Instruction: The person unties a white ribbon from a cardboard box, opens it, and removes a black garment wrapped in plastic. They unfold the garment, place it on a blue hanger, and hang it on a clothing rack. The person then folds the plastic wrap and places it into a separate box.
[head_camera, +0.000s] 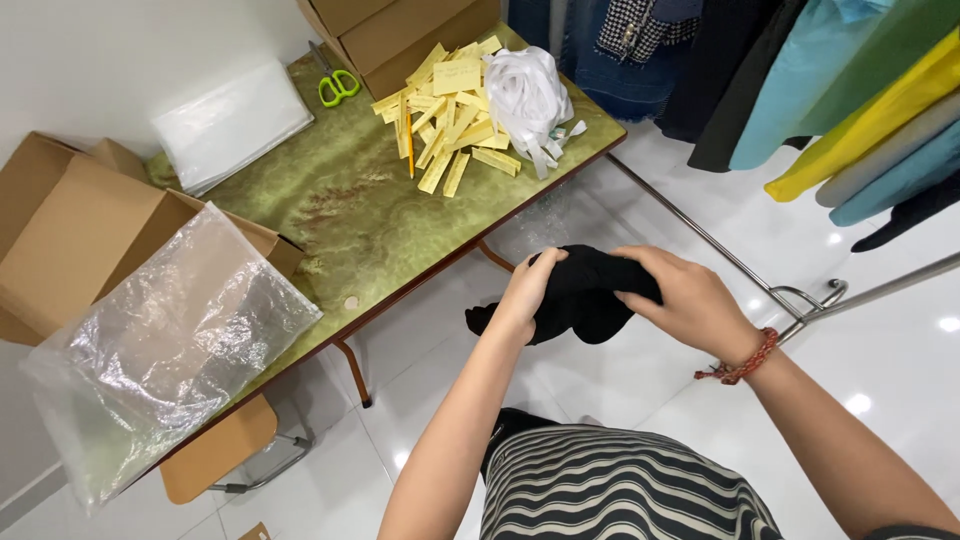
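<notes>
While we stand beside the green table (350, 210), we see on it a clear plastic bag (170, 350) and yellow tags (445, 110). Above the floor, our left hand (528, 292) and right hand (690, 300) both close fingers around a black cloth (588, 295).

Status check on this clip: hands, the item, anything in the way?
Left hand and right hand both gripping the bunched black garment, held in the air beside the green table. Nothing between the hands and the garment.
</notes>
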